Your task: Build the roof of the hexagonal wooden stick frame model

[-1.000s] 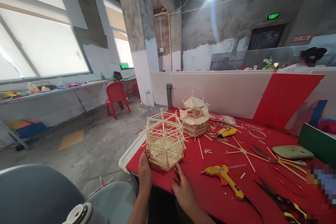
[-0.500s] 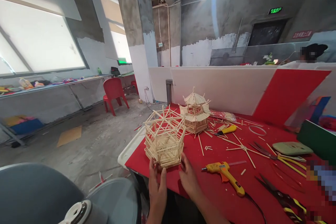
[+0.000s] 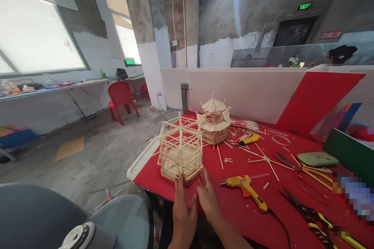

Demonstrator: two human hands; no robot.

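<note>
Stick frame (image 3: 181, 166) at the red table's (image 3: 209, 161) near left corner! Left hand (image 3: 184, 211), mostly open, has fingertips at the base; right hand (image 3: 209, 198), half curled at the near right corner, and whether it grips I can't tell. Right behind, a stick tower (image 3: 215, 126) crowds the way, white board (image 3: 233, 89) beyond. Glue gun (image 3: 247, 191) lies to the right, then scissors (image 3: 305, 209), with a knife (image 3: 248, 140) among loose sticks.

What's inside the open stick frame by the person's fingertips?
Inside the open stick frame, a floor of closely laid sticks shows through the gaps. The near rails and uprights cover parts of that floor; what lies behind them can't be seen.
</note>
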